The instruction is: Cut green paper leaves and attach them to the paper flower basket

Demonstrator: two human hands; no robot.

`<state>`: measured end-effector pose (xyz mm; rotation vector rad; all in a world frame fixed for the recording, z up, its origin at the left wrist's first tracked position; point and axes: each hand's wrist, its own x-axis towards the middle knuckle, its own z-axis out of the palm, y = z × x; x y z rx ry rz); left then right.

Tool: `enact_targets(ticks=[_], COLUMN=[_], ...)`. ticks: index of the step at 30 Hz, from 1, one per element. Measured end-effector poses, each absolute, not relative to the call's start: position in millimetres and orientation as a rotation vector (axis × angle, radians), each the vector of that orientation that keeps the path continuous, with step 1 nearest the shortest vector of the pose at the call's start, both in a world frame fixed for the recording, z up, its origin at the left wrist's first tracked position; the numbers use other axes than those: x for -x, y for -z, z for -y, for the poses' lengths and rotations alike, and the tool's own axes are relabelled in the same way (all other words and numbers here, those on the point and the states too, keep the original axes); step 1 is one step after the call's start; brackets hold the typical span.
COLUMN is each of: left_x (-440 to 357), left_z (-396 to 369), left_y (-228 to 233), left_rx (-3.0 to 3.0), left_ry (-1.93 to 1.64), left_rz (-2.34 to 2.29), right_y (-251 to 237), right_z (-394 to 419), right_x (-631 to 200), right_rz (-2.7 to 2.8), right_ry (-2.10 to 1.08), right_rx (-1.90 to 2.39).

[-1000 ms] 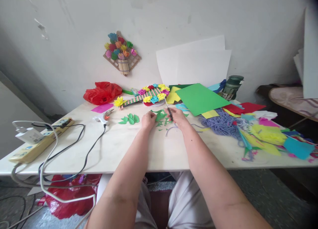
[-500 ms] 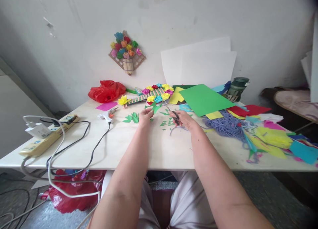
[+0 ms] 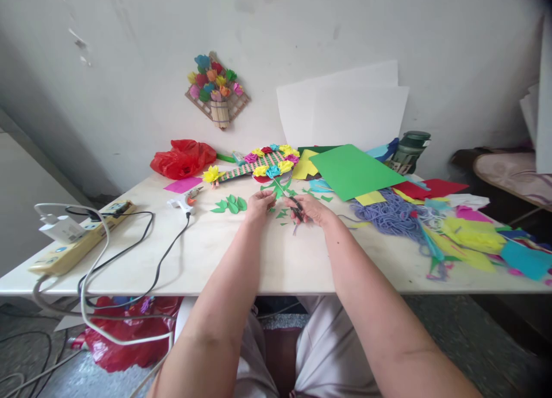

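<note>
My right hand [image 3: 308, 209] grips a pair of scissors [image 3: 296, 207] by its dark handles, the blades pointing up and left. Pinched in my left hand [image 3: 261, 203] is a piece of green paper [image 3: 282, 186], partly behind the fingers and close to the blades. Whether the blades are cutting into it I cannot tell. Small green paper scraps [image 3: 282, 213] lie under and around my hands. Left of my left hand are several cut green paper leaves [image 3: 232, 204]. Just beyond my hands rests a woven guitar-shaped craft [image 3: 254, 166] edged with paper flowers.
At left are a glue gun [image 3: 184, 203] with its cord, a power strip [image 3: 81, 237] and a red plastic bag [image 3: 183, 159]. To the right lie a green sheet [image 3: 356, 171], purple yarn [image 3: 388, 214] and coloured papers [image 3: 474, 235]. A dark green bottle [image 3: 409, 152] stands behind.
My hands have come closer together. The right hand with the scissors moved left, and the left hand moved slightly right with the green paper. The view shifted a little.
</note>
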<state>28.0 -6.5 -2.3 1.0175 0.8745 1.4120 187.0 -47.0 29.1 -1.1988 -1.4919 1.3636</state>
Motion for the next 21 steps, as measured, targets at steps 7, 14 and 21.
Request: enact_targets(ticks=[7,14,21], left_x=[-25.9,-24.6,-25.3], left_z=[6.5,3.9,7.0], left_y=[-1.4,0.2,-1.3], left_rx=[-0.905,-0.915,-0.982], left_ry=[-1.391,-1.328,-1.286], left_rz=[-0.815,-0.797,-0.754], right_y=[-29.2,-33.5,-35.0], right_z=[47.0,49.5,51.8], right_x=[-185.1,-188.8,-190.5], right_rz=[1.387,1.385,1.396], right_ry=[-1.347,-1.317,-1.400], right_rx=[1.162,1.179,1.157])
